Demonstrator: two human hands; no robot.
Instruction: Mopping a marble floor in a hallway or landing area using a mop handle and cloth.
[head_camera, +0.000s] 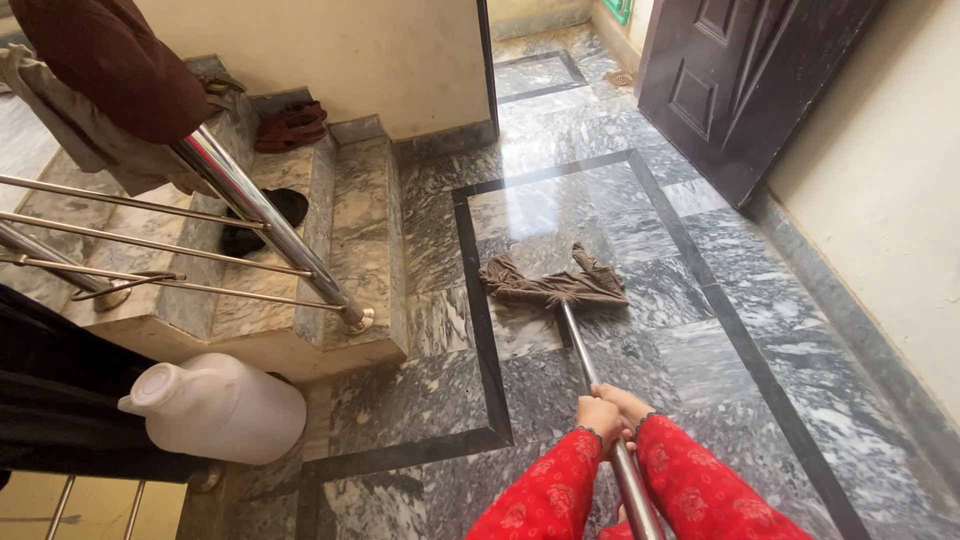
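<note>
A metal mop pole (585, 355) runs from the bottom centre up to a brown rag (556, 282) spread flat on the wet grey marble floor (560, 200). My left hand (597, 415) grips the pole on its left side, and my right hand (628, 404) wraps it from the right, just beside the left. Both arms wear red patterned sleeves. The rag lies inside the black inlaid border of the floor, close to its left line.
Marble steps (350, 230) rise at the left with a steel handrail (265, 215), cloths draped over it, and shoes (290, 125) on the stairs. A white plastic jug (225, 405) lies at lower left. A dark door (740, 80) stands at upper right beside a cream wall.
</note>
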